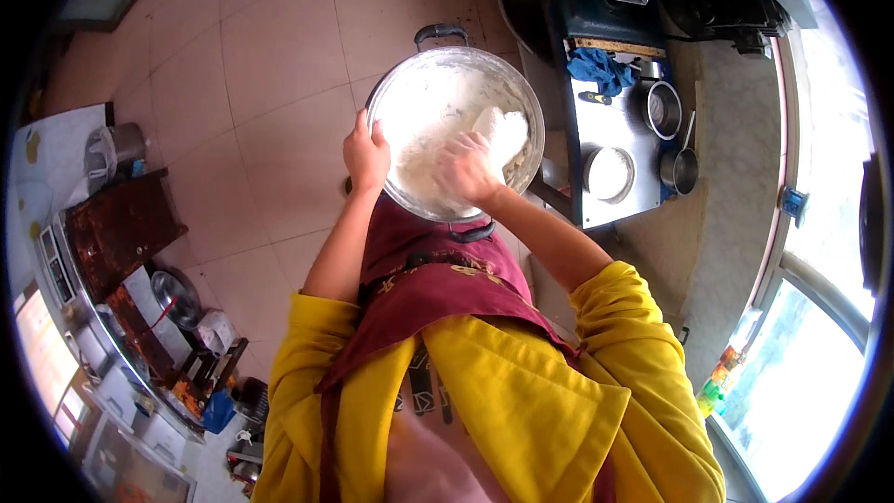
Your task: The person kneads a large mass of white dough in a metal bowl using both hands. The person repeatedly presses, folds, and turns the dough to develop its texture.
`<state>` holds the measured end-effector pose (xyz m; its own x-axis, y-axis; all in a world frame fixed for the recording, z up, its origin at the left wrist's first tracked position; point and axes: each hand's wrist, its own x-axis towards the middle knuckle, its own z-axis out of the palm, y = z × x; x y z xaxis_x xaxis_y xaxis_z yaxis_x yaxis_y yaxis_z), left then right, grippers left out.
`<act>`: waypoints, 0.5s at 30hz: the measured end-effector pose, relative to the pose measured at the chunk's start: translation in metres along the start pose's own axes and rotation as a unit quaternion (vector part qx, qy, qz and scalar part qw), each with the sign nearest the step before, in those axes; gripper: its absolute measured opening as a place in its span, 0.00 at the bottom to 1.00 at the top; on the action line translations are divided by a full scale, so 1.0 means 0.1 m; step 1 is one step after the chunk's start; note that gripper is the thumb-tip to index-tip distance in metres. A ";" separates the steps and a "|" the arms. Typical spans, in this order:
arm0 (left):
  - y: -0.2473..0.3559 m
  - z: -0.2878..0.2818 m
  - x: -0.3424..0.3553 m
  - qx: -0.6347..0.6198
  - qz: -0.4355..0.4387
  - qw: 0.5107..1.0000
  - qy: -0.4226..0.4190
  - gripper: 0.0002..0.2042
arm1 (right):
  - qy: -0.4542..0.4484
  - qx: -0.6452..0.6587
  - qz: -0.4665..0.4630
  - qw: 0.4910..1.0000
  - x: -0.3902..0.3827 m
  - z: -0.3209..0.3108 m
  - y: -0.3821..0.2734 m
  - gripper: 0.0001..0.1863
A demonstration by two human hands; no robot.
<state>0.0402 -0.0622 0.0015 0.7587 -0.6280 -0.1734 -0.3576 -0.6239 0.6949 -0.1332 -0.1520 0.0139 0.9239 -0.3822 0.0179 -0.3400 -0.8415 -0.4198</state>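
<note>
A wide round metal pot [533, 163] with black loop handles is held in front of my body, its inside coated with white flour [424, 121]. My left hand [366, 156] grips the pot's left rim, thumb on the inner side. Inside the pot, my right hand [468, 168] presses down with its fingers curled into the floury mass. A pale lump of what looks like dough [504, 133] lies against the right inner wall, touching my right hand. The fingertips are buried or blurred, so their exact grip is partly hidden.
To the right, a metal-topped stand [596, 205] holds a white-filled round tin [610, 175], a small pot [661, 110], a long-handled saucepan [679, 170] and a blue cloth [601, 70]. Cluttered shelving [126, 233] stands at left on the tiled floor [270, 112].
</note>
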 end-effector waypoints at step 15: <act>-0.22 0.16 0.00 -0.026 0.056 0.997 0.050 0.12 | 0.043 0.068 -0.053 0.995 0.60 0.38 0.22 0.09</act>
<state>0.0395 -0.0562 -0.0255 0.7670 -0.6412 -0.0241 -0.4165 -0.5260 0.7415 -0.0786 -0.1788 -0.0287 0.9330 -0.3303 0.1432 -0.2095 -0.8216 -0.5303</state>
